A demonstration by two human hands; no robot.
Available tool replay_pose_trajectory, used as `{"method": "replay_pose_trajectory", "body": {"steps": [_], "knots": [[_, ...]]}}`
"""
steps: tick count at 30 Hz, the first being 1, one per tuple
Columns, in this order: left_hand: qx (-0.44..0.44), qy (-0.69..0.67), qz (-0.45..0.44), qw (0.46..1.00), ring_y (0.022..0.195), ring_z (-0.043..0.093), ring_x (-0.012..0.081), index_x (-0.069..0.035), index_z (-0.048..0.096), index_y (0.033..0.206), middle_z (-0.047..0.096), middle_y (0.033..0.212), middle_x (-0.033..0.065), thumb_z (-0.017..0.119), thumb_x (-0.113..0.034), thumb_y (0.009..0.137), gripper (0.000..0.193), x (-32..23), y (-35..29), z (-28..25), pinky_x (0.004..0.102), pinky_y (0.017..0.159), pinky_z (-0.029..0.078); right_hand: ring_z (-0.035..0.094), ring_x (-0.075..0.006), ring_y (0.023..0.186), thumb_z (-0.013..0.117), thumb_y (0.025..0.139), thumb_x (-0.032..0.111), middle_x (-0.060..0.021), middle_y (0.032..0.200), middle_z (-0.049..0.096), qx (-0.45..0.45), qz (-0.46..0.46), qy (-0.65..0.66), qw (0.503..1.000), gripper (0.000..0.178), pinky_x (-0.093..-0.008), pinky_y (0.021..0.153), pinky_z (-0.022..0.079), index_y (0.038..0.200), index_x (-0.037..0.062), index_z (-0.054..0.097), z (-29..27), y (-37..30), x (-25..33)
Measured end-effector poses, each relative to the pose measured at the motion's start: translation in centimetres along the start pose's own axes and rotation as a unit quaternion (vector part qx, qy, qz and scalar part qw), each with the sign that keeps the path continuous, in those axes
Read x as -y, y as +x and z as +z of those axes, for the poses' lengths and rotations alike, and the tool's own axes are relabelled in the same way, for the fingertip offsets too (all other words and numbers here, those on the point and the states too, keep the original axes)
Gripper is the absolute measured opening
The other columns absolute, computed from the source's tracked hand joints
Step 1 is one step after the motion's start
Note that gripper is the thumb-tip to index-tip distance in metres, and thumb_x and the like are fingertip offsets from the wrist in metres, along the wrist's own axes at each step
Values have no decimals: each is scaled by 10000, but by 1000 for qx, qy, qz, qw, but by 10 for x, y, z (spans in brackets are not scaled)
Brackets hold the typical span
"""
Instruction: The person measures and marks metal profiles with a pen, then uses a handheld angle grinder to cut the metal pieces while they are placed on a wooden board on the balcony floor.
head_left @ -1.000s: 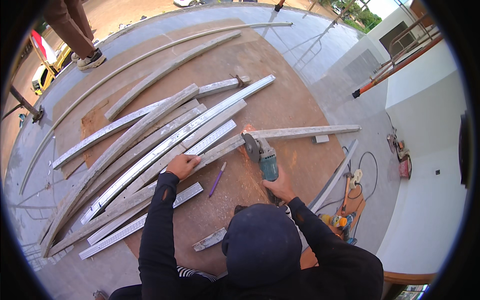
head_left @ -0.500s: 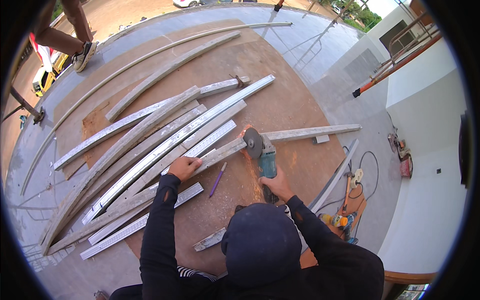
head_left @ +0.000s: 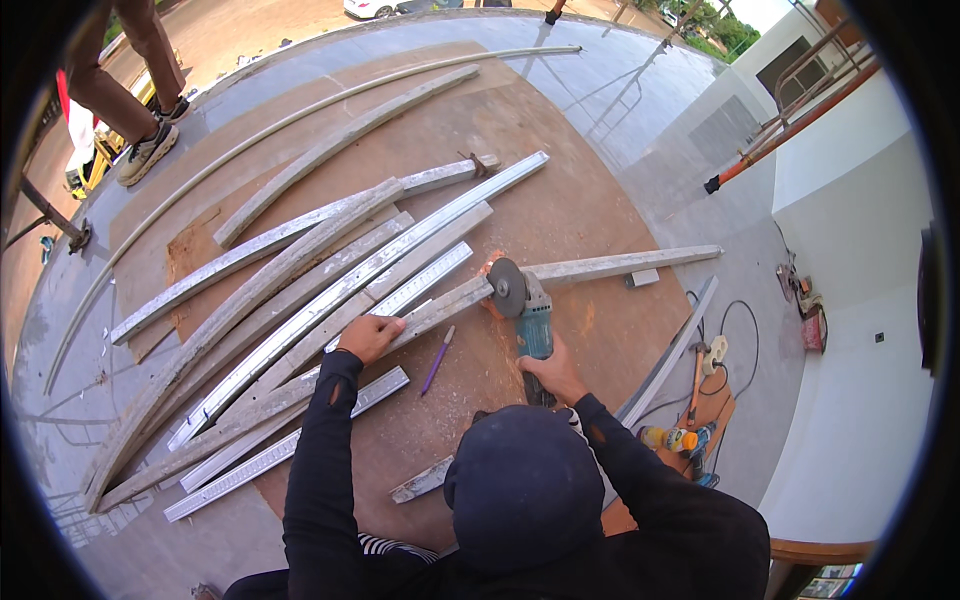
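Observation:
My right hand [head_left: 556, 372] is closed round the body of a teal angle grinder [head_left: 535, 335]. Its round grey disc [head_left: 509, 288] stands upright against a long grey, weathered bar [head_left: 450, 302], with an orange glow beside the disc. The disc hides that stretch of the bar, so how deep it sits I cannot tell. Further left, my left hand [head_left: 368, 338] grips the same bar from above, fingers bent over it. Between my hands, a purple marker-like stick [head_left: 437, 362] lies on the brown board [head_left: 590, 340]. A short whitish offcut [head_left: 421, 480] lies nearer me.
Several grey bars and shiny metal channels [head_left: 360, 290] lie left. A person's legs [head_left: 130, 85] stand at far left. On the right are a metal length [head_left: 680, 340], cables [head_left: 752, 335], a hammer [head_left: 697, 375], a yellow bottle [head_left: 680, 440] and a white wall [head_left: 850, 400].
The spark stream below the disc has faded. My hands and the grinder stay nearly in place. At far left, the other person's feet have shifted, and a second shoe shows.

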State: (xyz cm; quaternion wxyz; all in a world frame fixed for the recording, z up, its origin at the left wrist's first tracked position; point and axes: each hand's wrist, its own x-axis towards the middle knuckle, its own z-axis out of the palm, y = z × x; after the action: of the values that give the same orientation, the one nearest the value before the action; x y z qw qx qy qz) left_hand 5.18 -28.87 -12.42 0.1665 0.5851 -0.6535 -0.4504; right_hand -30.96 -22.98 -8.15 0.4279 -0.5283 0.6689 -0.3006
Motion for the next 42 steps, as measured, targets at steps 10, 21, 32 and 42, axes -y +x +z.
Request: {"method": "replay_pose_trajectory", "body": {"steps": [10,21,32,42], "knots": [[6,-19,15,1000,929,677,355,-39,714,1081,708,995,206,616,-532,868,546,-10,-4,-7,397,851,503,608,-176,875,768,656,94,-102,1088,587,-31,3,107,994,700,-321,782,516,1273,4,449,-4,-23,11],[16,17,35,999,793,637,236,2,639,980,667,839,138,786,-378,782,454,-26,-4,-16,357,727,491,636,-208,842,714,710,5,-131,1091,539,-92,25,276,957,854,-351,689,563,1413,68,233,-15,-24,16],[13,-15,10,1000,1030,612,347,-24,493,1283,634,1068,214,850,-304,696,742,-30,-2,1,411,910,483,670,-234,751,646,825,311,-130,842,666,-76,168,528,829,415,-356,685,565,1026,-49,598,-27,-24,-42],[83,73,19,994,974,646,359,13,689,1039,681,1029,231,569,-733,803,792,-18,26,-3,411,844,502,645,-197,709,615,835,467,-42,875,660,-144,138,617,761,402,-331,596,564,985,95,592,-40,3,-121]]}}
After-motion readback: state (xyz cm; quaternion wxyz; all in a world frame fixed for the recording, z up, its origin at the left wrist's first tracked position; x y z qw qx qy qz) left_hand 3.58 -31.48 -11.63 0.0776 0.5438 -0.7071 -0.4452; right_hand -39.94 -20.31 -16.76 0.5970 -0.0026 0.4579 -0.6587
